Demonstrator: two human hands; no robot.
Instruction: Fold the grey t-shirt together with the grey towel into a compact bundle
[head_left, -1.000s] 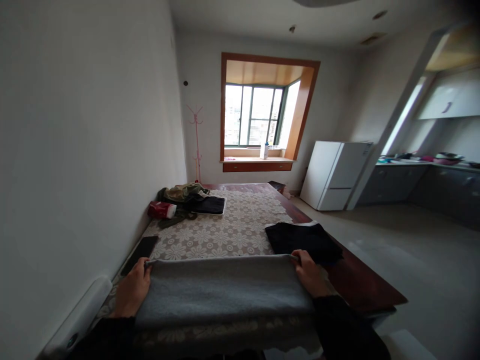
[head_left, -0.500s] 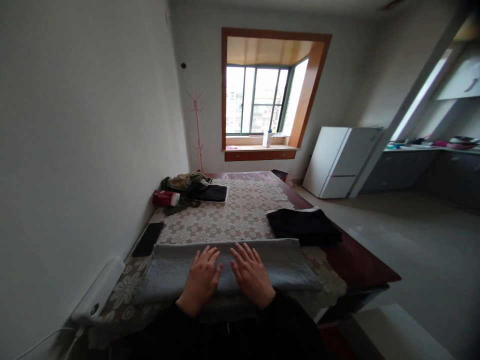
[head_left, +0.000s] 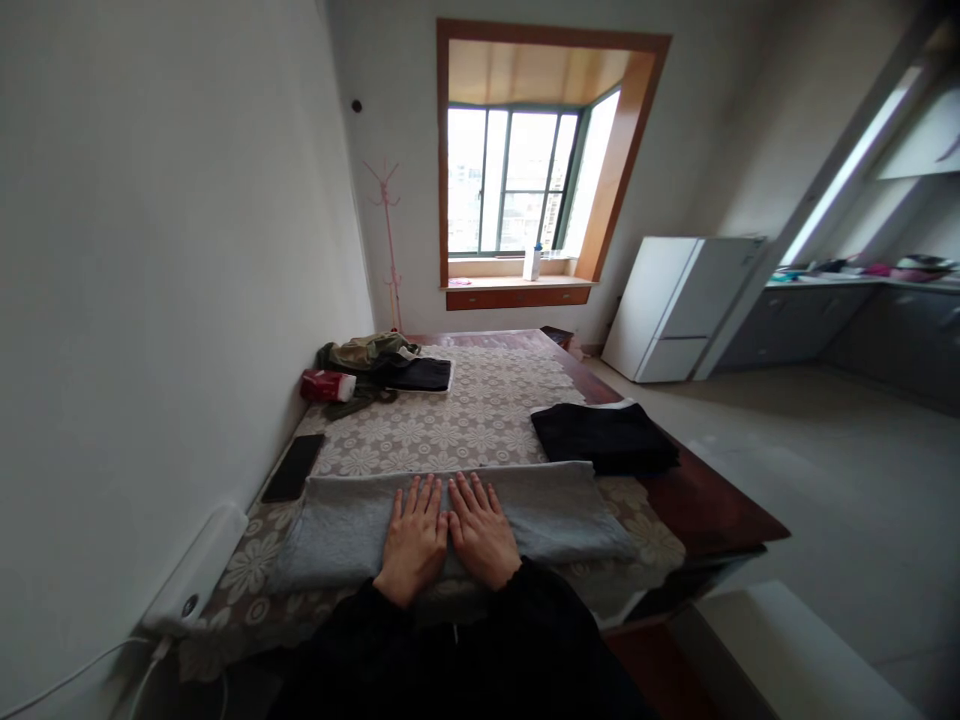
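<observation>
Grey cloth [head_left: 345, 525] on lace-covered table [head_left: 480, 400] (windowed room); left hand [head_left: 414, 535], right hand [head_left: 480, 530] pressed flat.

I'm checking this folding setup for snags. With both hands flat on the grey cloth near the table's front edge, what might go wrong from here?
1. The grey cloth lies close to the table's near edge; pressure from the left hand and right hand might drag it, or the lace tablecloth beneath, off.
2. The dark phone sits just beyond the cloth's left corner; a sweep there may knock it.
</observation>
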